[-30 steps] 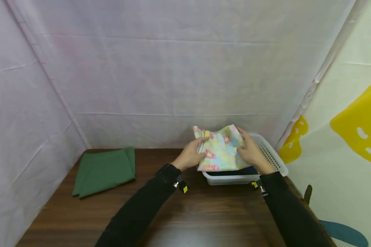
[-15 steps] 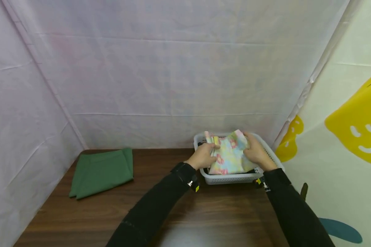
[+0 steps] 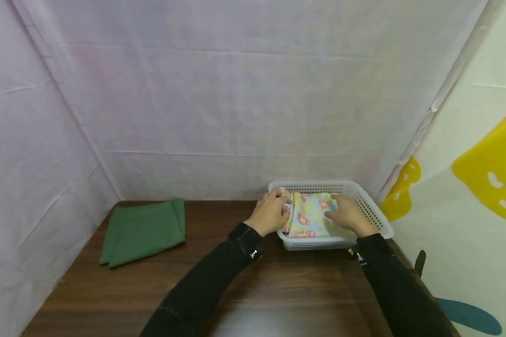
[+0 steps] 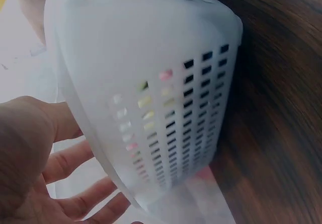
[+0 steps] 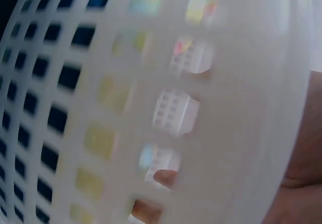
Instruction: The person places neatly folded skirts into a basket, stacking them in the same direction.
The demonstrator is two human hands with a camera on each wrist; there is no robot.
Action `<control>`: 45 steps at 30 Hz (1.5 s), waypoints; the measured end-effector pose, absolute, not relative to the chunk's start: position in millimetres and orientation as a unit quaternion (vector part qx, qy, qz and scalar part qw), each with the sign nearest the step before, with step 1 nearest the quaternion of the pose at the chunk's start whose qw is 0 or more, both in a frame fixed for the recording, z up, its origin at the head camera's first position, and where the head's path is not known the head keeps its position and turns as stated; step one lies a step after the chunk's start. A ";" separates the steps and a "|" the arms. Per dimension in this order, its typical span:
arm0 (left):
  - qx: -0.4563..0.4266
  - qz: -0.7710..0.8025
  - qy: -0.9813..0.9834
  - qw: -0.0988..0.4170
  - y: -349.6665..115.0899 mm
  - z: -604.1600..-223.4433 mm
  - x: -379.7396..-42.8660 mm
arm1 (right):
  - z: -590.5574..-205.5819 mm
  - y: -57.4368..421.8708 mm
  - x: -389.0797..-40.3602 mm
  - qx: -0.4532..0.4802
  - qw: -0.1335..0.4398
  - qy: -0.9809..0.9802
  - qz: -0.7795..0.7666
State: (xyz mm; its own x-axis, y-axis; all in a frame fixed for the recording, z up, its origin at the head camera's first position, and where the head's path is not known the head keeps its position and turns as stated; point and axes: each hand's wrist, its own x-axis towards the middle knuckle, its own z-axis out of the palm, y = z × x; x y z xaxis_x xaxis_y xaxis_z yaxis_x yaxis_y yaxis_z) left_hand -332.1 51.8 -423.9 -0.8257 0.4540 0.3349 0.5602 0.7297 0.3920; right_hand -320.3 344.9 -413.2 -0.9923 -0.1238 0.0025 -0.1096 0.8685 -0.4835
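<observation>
A folded pastel floral cloth (image 3: 312,220) lies inside the white plastic basket (image 3: 318,244) in the head view. My left hand (image 3: 271,213) reaches over the basket's left rim, its fingers at the cloth's left edge. Loosely bent fingers of that hand (image 4: 65,168) pass behind the rim in the left wrist view. On the other side, my right hand (image 3: 349,215) rests at the cloth's right part with extended fingers. The basket wall (image 5: 241,113) hides most of it in the right wrist view. Dark blue fabric shows through the lower holes, beneath the floral cloth.
A folded green cloth (image 3: 145,234) lies at the left of the brown wooden table (image 3: 253,290). Pale fabric walls (image 3: 236,103) stand behind the table and at its sides. The basket sits near the table's back right corner.
The floral cloth has come down into the basket and lies flat. Both hands have let go of it; the left has moved to the cloth's left edge.
</observation>
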 end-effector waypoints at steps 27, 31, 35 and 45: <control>-0.246 -0.222 -0.937 0.109 -60.1 -446.0 -330.2 | -435.6 268.0 -299.8 -0.188 -0.133 0.928 -0.294; -0.228 -0.215 -0.944 0.106 -76.3 -445.4 -329.8 | -434.9 256.1 -297.7 -0.196 -0.138 0.924 -0.299; -0.211 -0.216 -0.948 0.098 -91.1 -446.0 -328.2 | -436.8 244.1 -295.5 -0.210 -0.157 0.918 -0.296; -0.174 -0.217 -0.954 0.108 -135.4 -458.9 -328.1 | -441.3 216.5 -295.1 -0.230 -0.146 0.920 -0.283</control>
State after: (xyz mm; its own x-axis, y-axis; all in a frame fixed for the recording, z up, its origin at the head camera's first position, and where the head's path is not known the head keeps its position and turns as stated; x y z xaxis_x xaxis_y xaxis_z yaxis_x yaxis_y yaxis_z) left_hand -328.1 -135.4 -458.9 -0.9160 0.2853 0.2820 0.3791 0.8454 0.3762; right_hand -295.1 216.5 -441.3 -0.8521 -0.3399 0.3979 -0.5049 0.7342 -0.4540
